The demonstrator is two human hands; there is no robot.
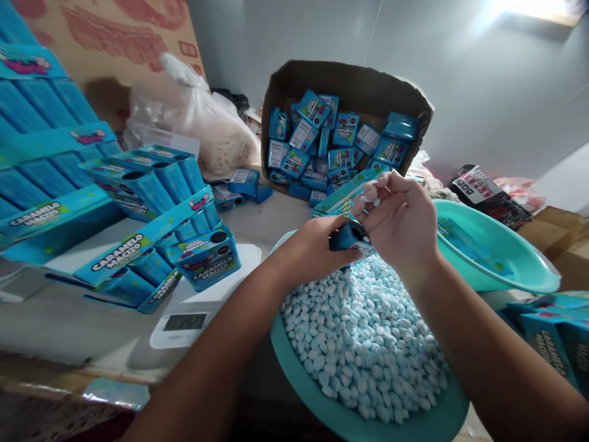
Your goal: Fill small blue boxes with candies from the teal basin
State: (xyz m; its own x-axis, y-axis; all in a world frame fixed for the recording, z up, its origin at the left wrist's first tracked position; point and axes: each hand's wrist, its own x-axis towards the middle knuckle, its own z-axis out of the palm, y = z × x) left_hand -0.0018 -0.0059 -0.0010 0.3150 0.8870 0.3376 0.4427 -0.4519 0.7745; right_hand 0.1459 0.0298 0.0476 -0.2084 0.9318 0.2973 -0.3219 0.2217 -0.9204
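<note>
We held a small blue candy box open end up over the near basin, our left hand closed around its body from the left. Our right hand hovered just above and to the right of it, fingers curled together with a few pale tablets pinched at the tips. Below both hands, the teal basin was heaped almost to its rim with light blue tablets, leaving only a thin band of bare plastic at the near edge. A second teal basin sat just right of it, its rim tucked behind our right wrist, with flat box blanks lying inside. To the left, a filled box stood on a white scale, hemmed in by blue display trays stacked along the left side. The only open stretch of tabletop ran between the scale and a cardboard carton at the far side, tipped toward us and piled with more blue boxes. A clear plastic bag slumped at the far left of the carton, and more blue cartons crowded the near right edge.
</note>
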